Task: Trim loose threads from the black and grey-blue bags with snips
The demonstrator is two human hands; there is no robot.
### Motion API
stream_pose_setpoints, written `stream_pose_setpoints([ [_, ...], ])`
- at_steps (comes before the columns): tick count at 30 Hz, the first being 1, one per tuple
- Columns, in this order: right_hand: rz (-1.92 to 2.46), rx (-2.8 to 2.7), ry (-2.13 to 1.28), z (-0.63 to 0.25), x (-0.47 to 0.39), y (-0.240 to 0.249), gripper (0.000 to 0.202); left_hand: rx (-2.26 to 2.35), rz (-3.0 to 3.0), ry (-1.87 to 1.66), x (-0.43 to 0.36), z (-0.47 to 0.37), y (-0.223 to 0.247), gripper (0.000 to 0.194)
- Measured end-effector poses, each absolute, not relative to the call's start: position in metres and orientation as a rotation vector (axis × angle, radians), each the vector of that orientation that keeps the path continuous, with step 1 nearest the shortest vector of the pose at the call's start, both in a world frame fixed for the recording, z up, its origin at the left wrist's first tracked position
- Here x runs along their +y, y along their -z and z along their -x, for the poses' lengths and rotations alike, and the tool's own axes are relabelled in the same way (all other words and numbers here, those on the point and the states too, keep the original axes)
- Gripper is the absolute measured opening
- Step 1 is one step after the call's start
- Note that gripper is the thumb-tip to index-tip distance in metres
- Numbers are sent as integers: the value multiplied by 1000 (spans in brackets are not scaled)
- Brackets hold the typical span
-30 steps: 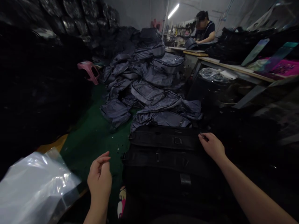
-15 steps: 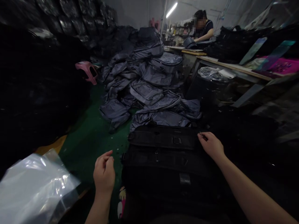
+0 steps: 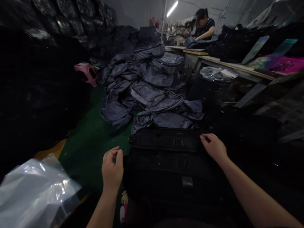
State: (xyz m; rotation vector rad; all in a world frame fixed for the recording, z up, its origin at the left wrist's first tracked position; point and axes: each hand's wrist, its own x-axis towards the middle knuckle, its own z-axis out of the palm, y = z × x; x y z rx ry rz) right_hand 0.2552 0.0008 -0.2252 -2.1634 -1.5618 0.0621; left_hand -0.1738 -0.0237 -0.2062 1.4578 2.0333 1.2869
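A black backpack (image 3: 152, 180) lies in front of me with its padded shoulder straps (image 3: 163, 141) and buckles facing up. Just off its left edge is my left hand (image 3: 112, 169), fingers bent and thumb apart, with nothing visible held in it. My right hand (image 3: 215, 148) is closed at the bag's upper right corner. Between its thumb and fingers shows a small dark tool (image 3: 205, 138) with a thin shiny edge; its exact kind is too dim to make out.
Grey backpacks (image 3: 152, 91) are heaped on the green floor (image 3: 83, 126) ahead. Clear plastic bags (image 3: 35, 193) lie at lower left, near a pink stool (image 3: 87, 73). On the right runs a workbench (image 3: 237, 67), where another person (image 3: 205, 27) handles a dark piece.
My left hand has shifted right, closer to the backpack's left edge, and its thumb now stands further from the fingers. The right hand stays at the upper right corner.
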Motion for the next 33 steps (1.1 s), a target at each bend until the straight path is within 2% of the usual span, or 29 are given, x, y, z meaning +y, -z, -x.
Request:
stream_pose_setpoints([
  [33,2158,-1558,-67,-255,2,226,28,2007,-1588,-1131,5,167,220,27],
])
